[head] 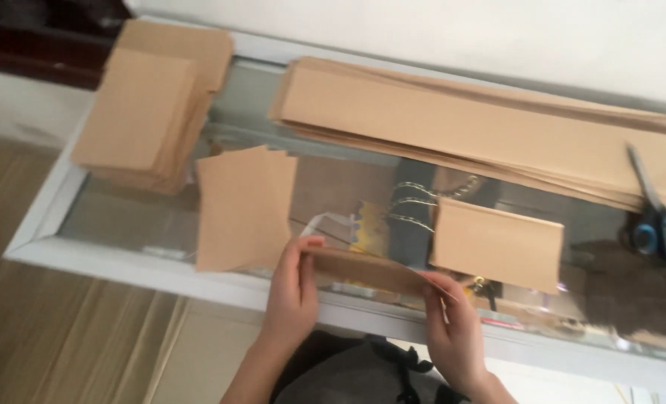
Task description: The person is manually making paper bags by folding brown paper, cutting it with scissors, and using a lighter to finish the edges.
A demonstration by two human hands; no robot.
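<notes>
On the glass table (123,224), just below the small kraft stack (243,206), my left hand (294,288) and right hand (453,329) pinch the folded kraft strip (367,269) at its ends; I should keep the edges aligned.

bare glass table (123,213) lies open at the near left corner; a small paper stack (245,208) flanks the left, a folded sheet (498,243) the right, scissors (656,217) far right.
</notes>
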